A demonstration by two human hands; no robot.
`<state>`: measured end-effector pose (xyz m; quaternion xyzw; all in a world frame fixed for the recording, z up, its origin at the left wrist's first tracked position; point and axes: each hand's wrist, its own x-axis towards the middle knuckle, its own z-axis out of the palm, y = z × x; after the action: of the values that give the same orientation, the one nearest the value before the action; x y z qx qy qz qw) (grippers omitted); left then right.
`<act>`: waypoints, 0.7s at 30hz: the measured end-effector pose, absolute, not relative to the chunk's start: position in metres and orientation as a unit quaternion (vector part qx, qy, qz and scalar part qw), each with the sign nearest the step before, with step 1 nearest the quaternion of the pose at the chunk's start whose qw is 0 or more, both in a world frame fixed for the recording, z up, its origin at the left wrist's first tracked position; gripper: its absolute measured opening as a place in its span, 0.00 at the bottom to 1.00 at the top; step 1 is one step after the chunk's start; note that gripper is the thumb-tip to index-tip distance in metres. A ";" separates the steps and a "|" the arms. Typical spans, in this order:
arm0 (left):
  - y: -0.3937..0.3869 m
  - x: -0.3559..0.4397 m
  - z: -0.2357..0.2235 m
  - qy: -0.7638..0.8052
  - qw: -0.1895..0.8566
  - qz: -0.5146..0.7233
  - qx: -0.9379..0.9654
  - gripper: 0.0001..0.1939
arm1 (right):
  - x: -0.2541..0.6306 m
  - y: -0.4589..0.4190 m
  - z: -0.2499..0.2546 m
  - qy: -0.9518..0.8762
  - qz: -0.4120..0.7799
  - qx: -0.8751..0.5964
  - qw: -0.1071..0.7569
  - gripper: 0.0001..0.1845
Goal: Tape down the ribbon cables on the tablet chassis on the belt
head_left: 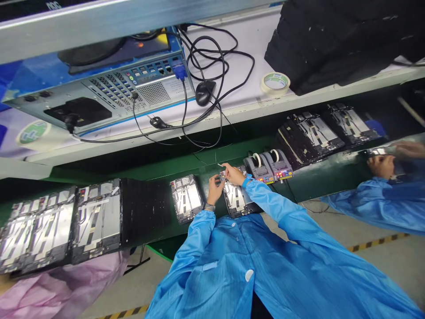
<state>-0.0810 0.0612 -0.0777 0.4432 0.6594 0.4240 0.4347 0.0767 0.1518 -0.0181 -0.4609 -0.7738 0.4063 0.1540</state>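
My hands are working close together at the centre of the frame, over a flat rectangular device with silver metal plates and a black border point(236, 200), which is lying on the dark green surface point(310, 184). My left hand point(215, 189) is bending its fingers at the device's upper left corner; I cannot tell if they are gripping anything. My right hand point(234, 174) is reaching over the upper edge, a short thin white strip point(220, 165) showing at its fingertips; pinched or merely stuck there, I cannot tell.

Progress: this device is looking part-worked, in my judgement, since the strip is not lying on it. A second silver-and-black device point(186, 199) is resting just to the left, untouched; finished or waiting, unclear. At lower left, a stacked silver-and-black device point(98, 217) is carrying a longer white strip point(94, 204) across its plates. More silver-and-black devices point(318, 133) are sitting at upper right; their stage is too small to read.

Two grey tape dispensers with lit red displays point(257, 169) are standing just right of my right hand, each holding a white tape roll.
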 end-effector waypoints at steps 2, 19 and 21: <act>0.063 -0.078 -0.078 0.658 0.444 0.425 0.435 0.24 | 0.074 0.153 -0.019 -0.774 0.404 -0.464 0.151 0.36; 0.072 -0.074 -0.083 0.655 0.484 0.440 0.378 0.25 | 0.087 0.121 -0.009 -0.596 0.564 -0.487 0.298 0.28; 0.072 -0.073 -0.081 0.655 0.476 0.449 0.378 0.27 | 0.085 0.102 -0.008 -0.453 0.690 -0.460 0.326 0.26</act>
<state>-0.0731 0.0715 -0.0806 0.3776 0.6548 0.4494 0.4762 0.0854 0.1016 -0.0076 -0.4604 -0.4528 0.6902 0.3265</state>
